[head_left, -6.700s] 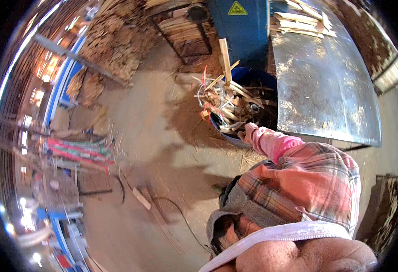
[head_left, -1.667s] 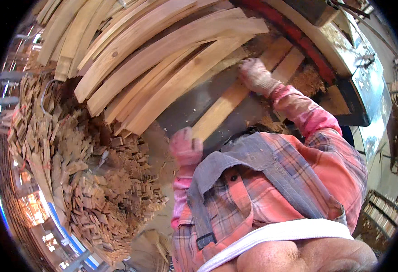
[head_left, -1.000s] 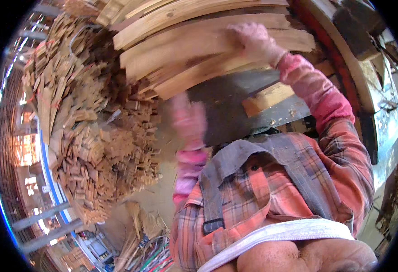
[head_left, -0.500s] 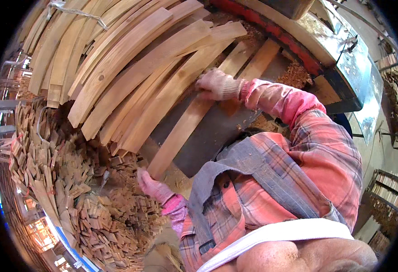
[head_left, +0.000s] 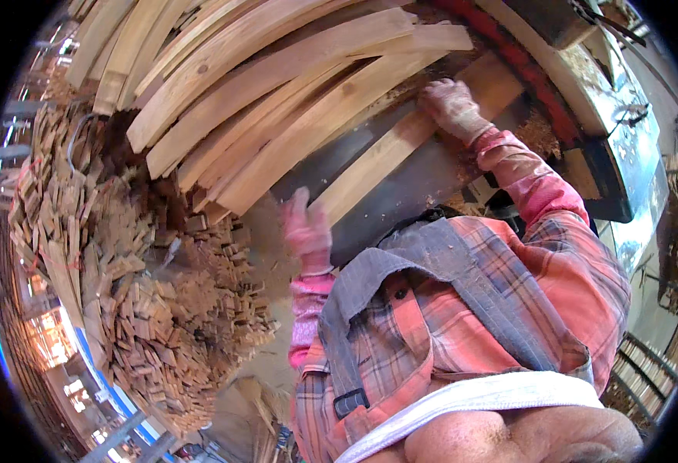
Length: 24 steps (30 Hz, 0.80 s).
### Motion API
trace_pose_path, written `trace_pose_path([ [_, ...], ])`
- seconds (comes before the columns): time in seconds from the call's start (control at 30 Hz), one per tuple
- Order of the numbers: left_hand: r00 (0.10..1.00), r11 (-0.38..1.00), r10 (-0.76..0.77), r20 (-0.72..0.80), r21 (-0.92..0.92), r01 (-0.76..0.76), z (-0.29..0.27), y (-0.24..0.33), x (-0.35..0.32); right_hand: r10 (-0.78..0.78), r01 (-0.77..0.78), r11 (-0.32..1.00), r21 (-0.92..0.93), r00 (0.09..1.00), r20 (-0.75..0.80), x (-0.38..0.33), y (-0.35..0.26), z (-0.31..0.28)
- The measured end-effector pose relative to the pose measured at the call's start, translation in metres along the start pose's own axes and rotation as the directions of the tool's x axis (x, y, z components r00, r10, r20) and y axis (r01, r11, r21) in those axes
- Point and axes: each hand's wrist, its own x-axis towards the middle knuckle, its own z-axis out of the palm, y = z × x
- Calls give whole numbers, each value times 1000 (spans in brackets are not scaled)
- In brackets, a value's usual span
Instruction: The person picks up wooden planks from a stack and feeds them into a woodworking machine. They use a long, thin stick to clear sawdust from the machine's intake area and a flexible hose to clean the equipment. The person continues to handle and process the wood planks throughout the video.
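Note:
A long flat wooden board [head_left: 377, 167] lies slanting across a dark metal table [head_left: 401, 202] in front of me. My right hand [head_left: 453, 108], in a pale work glove, grips the board toward its far end. My left hand [head_left: 306, 231], in a pinkish glove, is upright beside the board's near left end. Its fingers are stretched out and slightly blurred; whether they touch the wood I cannot tell. Past the right hand, a darker stretch of wood [head_left: 493, 83] shows near the red edge.
Several long boards [head_left: 277, 116] are stacked left of the table. Below them spreads a big heap of short offcuts [head_left: 177, 332]. A machine with a red edge [head_left: 520, 65] and a shiny metal panel [head_left: 638, 166] stands at the far right, with shavings [head_left: 538, 135] beside it.
Both hands have moved up and to the right in the view, with the board. The left hand has turned upright, its fingers off the board's end face. The stacked boards have shifted in view.

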Motion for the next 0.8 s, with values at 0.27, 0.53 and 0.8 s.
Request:
trace_pose_path([
  [0.27, 957, 964, 115, 268, 203, -173, 38, 38, 19, 92, -92, 995, -49, 996, -3, 4, 15, -21],
  [0.53, 960, 959, 161, 230, 193, -207, 75, 56, 21, -446, 428, 895, -127, 873, -199, 74, -125, -64],
  [0.8, 874, 908, -415, -253, -65, 413, -80, -70, 26, -447, 444, 894, -61, 877, -178, 144, -88, -57],
])
